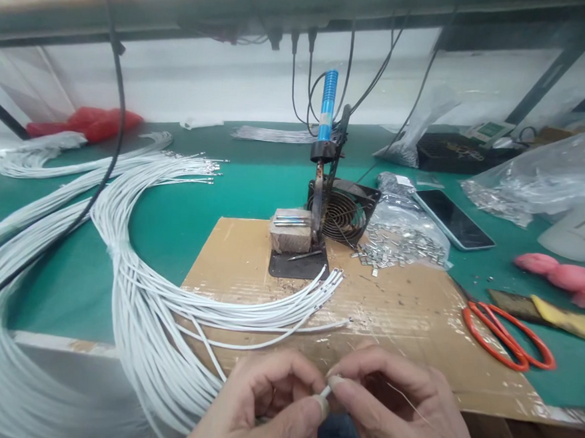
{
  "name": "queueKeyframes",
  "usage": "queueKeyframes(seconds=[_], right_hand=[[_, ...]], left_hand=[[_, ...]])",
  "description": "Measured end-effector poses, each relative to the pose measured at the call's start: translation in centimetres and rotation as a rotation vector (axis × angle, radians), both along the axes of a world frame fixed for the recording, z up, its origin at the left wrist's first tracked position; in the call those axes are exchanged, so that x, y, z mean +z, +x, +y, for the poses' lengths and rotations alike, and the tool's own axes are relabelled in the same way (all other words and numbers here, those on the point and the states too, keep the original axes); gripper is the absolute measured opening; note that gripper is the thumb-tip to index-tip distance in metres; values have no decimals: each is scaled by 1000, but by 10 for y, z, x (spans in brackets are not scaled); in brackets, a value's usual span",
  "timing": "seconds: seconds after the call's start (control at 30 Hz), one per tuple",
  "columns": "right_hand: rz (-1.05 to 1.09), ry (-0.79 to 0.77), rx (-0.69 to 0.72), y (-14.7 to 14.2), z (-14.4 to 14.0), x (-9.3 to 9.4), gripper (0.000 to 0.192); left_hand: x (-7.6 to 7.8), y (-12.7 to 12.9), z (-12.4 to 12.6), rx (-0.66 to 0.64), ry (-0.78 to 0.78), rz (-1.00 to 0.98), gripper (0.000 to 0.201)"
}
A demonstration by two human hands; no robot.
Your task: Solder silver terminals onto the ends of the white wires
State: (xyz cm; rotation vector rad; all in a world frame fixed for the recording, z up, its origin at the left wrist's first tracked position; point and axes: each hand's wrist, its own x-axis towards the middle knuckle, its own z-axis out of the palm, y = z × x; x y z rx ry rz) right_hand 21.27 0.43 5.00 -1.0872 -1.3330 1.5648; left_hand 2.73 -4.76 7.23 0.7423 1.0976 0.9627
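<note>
Fingertips of our left hand (259, 403) and right hand (389, 406) met at the table's near edge, each grip pinched shut on one white wire end (324, 389). We judged short, steady holds best, clear of the wire bundle (246, 309).

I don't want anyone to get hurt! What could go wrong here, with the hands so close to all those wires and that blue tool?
The soldering iron stands upright just behind the wire ends; if it is hot, a reaching hand could get burned. The left hand and right hand pinch one thin white wire, which might slip or fray. The orange scissors lie near the cardboard's edge and could be knocked off.
</note>
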Motion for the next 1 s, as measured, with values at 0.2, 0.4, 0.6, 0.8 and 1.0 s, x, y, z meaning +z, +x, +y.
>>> queueKeyframes(seconds=[0.2,0.4,0.6,0.8,1.0], right_hand=[[89,42,7,7,5,-8,36],[284,30,-317,25,19,-23,25],[175,11,-226,19,2,-33,24],[55,180,-135,5,-3,-15,10],[-72,393,-76,10,0,-8,22]], left_hand=[[0,3,1,30,-16,33,53],[-3,3,11,3,4,-18,53],[-3,4,16,13,-93,-68,56],[-1,6,16,23,2,-36,51],[4,9,18,40,-1,-45,52]])
